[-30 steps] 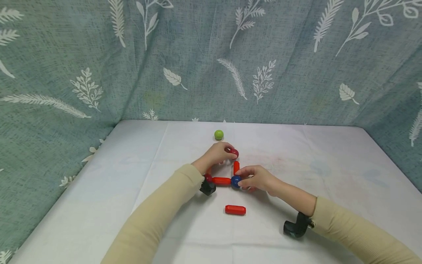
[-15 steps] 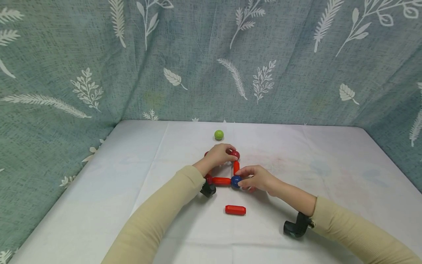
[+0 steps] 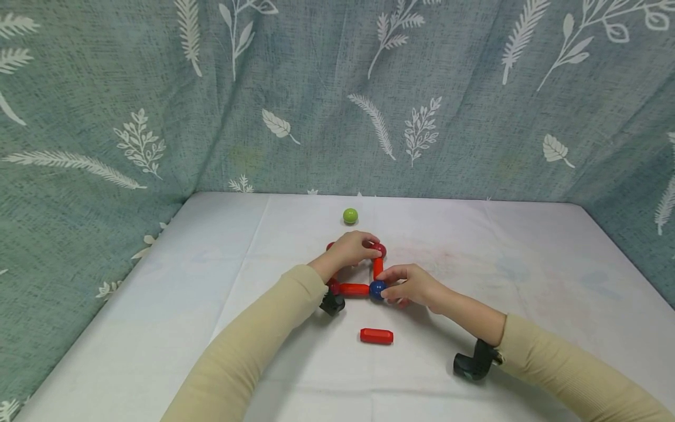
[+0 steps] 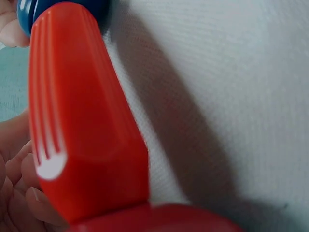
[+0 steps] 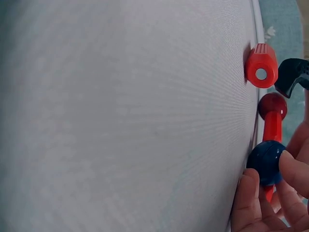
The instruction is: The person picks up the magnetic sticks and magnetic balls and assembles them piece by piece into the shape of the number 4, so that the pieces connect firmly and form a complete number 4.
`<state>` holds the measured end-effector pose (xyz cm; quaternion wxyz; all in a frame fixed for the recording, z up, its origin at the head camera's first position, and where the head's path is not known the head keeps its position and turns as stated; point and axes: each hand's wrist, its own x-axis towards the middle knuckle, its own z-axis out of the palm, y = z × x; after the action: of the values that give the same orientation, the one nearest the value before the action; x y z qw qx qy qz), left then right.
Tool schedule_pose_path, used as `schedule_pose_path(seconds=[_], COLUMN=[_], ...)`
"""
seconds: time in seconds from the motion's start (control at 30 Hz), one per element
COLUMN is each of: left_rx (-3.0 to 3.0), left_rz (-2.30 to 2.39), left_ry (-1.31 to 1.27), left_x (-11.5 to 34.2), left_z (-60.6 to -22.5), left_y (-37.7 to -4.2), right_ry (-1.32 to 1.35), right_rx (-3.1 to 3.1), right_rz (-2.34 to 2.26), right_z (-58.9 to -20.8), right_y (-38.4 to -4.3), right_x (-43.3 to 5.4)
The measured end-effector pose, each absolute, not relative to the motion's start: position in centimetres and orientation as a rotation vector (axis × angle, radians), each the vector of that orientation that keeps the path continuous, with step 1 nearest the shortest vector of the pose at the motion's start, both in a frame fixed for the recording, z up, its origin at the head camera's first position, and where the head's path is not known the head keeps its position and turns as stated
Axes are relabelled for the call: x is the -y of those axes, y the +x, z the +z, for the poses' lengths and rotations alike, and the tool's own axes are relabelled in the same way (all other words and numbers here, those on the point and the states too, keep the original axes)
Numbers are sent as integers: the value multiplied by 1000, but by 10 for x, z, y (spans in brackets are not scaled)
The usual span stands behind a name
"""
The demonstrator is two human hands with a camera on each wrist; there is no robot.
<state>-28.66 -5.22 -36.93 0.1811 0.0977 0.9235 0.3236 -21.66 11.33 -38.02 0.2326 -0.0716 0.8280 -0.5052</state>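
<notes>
In the head view, my left hand (image 3: 351, 247) pinches a red ball (image 3: 379, 251) at the far end of an upright-running red rod (image 3: 378, 268). My right hand (image 3: 413, 285) grips a blue ball (image 3: 377, 290) where that rod meets a second red rod (image 3: 354, 289). A darker red ball (image 3: 333, 286) sits at this second rod's left end, partly behind the left wrist. Another red ball (image 3: 330, 245) peeks out beyond the left forearm. Close up in the left wrist view, the ridged red rod (image 4: 82, 106) joins the blue ball (image 4: 104, 12).
A loose red rod (image 3: 377, 336) lies nearer to me on the white tablecloth (image 3: 453, 234). Beyond the left hand is a green ball (image 3: 350, 215). A leaf-patterned curtain (image 3: 327, 135) hangs behind the table. Each wrist wears a black camera (image 3: 474, 360).
The left hand has come slightly nearer and rightward with its red ball, closing the gap to the rod's far end. My right hand has stayed on the blue ball.
</notes>
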Motion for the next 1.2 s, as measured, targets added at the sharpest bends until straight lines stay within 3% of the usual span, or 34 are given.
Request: schedule_pose_path(seconds=[0.83, 1.2], left_rx=[-2669, -2726], left_rz=[973, 740], left_ry=[385, 484], left_x=[70, 98], left_z=[-357, -349], left_y=[-282, -258], right_ry=[-176, -177], right_rx=[-2268, -2283], right_rz=[-1389, -1367], right_z=[-380, -379], right_y=[-217, -215], right_x=[-111, -110])
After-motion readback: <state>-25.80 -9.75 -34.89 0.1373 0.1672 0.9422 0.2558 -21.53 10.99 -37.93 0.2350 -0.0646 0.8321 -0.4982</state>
